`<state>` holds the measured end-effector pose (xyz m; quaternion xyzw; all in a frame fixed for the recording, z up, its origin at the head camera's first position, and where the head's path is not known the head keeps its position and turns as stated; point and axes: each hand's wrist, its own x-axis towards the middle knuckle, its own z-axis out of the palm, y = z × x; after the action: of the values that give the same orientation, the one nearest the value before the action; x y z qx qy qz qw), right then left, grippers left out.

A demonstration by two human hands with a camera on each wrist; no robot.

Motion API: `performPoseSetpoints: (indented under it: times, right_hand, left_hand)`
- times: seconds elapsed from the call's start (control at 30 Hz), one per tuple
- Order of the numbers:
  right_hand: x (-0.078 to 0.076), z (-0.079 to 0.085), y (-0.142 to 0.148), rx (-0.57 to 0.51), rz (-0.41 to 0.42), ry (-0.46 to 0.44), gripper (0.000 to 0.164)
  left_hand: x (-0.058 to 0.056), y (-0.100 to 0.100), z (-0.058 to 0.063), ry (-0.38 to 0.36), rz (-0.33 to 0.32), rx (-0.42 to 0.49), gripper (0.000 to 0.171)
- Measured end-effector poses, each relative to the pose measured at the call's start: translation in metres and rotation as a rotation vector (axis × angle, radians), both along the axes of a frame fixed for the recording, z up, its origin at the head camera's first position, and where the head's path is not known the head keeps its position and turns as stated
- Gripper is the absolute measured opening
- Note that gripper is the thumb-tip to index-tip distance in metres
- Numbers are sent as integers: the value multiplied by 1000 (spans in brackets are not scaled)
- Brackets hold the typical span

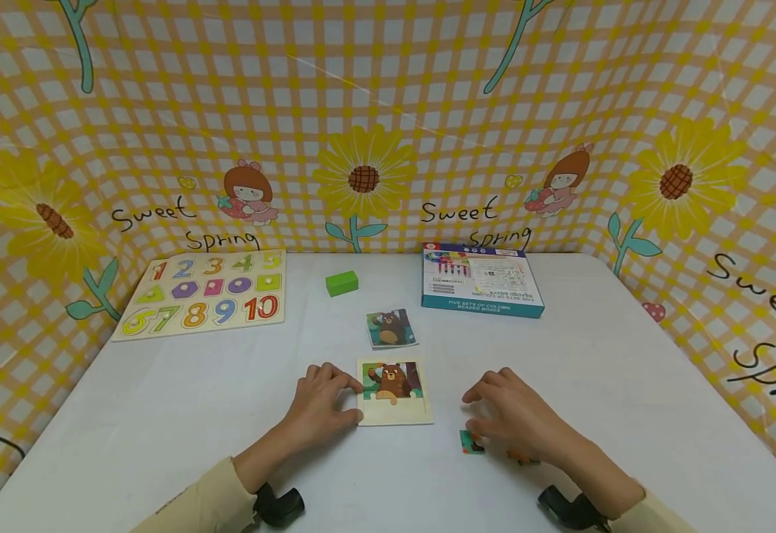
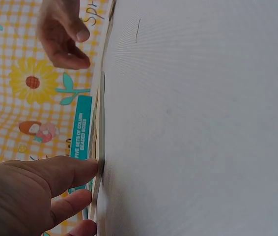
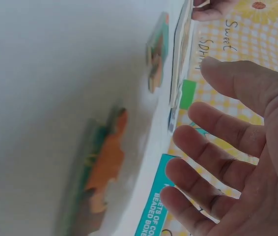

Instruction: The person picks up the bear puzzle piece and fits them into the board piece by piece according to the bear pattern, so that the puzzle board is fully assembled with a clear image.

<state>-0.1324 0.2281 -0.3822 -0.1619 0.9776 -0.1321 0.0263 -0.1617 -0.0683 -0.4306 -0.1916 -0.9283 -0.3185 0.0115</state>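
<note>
A square jigsaw board (image 1: pixel 396 412) with a bear picture filling its upper part lies before me, its lower strip bare wood. My left hand (image 1: pixel 321 406) touches the board's left edge, thumb near the lower corner and index finger higher up. In the left wrist view the thumb (image 2: pixel 75 172) rests against that edge. To the right, my right hand (image 1: pixel 517 414) hovers with relaxed, spread fingers and nothing in them. Close below it lie a green jigsaw piece (image 1: pixel 469 443) and an orange-brown jigsaw piece (image 3: pixel 107 164), partly hidden by the hand in the head view.
Behind the board lies a bear picture card (image 1: pixel 391 328). Farther back are a green block (image 1: pixel 342 283), a number puzzle (image 1: pixel 204 292) at left and a flat bead box (image 1: pixel 481 281) at right. A checked cloth (image 1: pixel 361 89) hangs round the white table (image 1: pixel 181 414).
</note>
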Motion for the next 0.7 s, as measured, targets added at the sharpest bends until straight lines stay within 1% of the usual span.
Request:
performPoseSetpoints:
  times: [0.13, 0.33, 0.53, 0.7]
  right_hand:
    - [11, -5, 6, -1, -1, 5, 25]
    - [22, -11, 14, 15, 52, 57, 26]
    - [27, -14, 19, 17, 93, 69, 26]
    - [28, -16, 20, 19, 107, 88, 25]
  left_hand:
    - [-1, 0, 0, -3, 4, -2, 26]
    - [-1, 0, -1, -6, 2, -4, 26]
    - [-2, 0, 0, -19, 5, -1, 26]
    - [-1, 0, 0, -22, 4, 0, 26]
